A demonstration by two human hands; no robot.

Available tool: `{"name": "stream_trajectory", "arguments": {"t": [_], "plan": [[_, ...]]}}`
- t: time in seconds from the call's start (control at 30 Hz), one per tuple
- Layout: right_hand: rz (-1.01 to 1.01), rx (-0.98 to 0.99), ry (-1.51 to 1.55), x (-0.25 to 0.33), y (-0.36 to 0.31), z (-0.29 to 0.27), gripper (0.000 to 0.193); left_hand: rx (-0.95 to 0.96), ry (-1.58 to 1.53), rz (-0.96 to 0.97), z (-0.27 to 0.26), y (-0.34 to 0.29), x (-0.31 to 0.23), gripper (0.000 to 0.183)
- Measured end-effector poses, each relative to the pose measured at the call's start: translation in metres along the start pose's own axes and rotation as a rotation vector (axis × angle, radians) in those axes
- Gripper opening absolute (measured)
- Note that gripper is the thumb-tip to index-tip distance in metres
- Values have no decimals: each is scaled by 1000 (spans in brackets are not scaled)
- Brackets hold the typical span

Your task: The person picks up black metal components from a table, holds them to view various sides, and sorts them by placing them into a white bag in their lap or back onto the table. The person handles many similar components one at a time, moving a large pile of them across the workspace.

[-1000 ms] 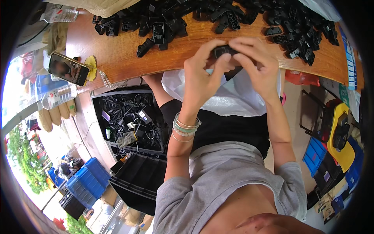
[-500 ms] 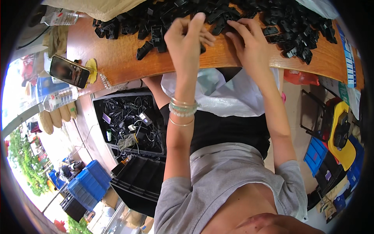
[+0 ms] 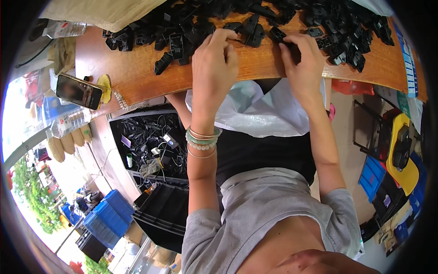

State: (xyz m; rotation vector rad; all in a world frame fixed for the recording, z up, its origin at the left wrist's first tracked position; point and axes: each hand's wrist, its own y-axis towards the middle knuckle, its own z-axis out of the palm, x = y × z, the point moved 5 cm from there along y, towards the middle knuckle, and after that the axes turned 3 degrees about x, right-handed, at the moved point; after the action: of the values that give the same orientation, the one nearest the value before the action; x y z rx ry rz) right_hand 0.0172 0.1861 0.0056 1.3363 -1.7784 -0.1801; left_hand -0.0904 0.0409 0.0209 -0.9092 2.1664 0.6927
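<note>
Small black plastic parts [image 3: 171, 45] lie heaped along the far side of the wooden table [image 3: 132, 77]. My left hand [image 3: 213, 66] is over the table beside the heap, its fingers curled in toward the thumb. Whatever they hold, if anything, is hidden. To its right, my right hand [image 3: 303, 61] has its thumb and index finger bent around the near end of a black plastic part [image 3: 277, 34]. Between the two hands, another black part [image 3: 253, 33] rests at the heap's edge.
A phone [image 3: 78, 91] leans near the table's left edge, by a yellow object [image 3: 104, 86] and a bead string [image 3: 120, 100]. White sheeting [image 3: 264, 112] covers my lap. Below left stand a black bin [image 3: 150, 125] of cables and a dark crate [image 3: 162, 214]; a yellow stool [image 3: 404, 169] is at right.
My left hand has come down and nearer, its fingers curling in. My right hand has shifted slightly right and nearer, with a black part now at its fingertips, apart from the heap.
</note>
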Motion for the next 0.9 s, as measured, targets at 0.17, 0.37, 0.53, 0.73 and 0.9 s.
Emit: {"name": "stream_trajectory", "arguments": {"t": [0.17,0.37,0.53,0.73,0.9], "plan": [[23,-47,159,2,-3,-4,19,-63,264,179,11,7,12,17],[185,-29,275,-7,-7,-4,16,-44,-356,-157,11,3,18,7],[258,-32,353,-12,-6,-4,18,-38,-557,-181,9,-8,7,18],[81,34,432,8,4,-15,23,-50,-281,21,9,-19,3,34],[-115,120,397,22,11,-6,22,85,-356,-17,19,-23,0,37]]}}
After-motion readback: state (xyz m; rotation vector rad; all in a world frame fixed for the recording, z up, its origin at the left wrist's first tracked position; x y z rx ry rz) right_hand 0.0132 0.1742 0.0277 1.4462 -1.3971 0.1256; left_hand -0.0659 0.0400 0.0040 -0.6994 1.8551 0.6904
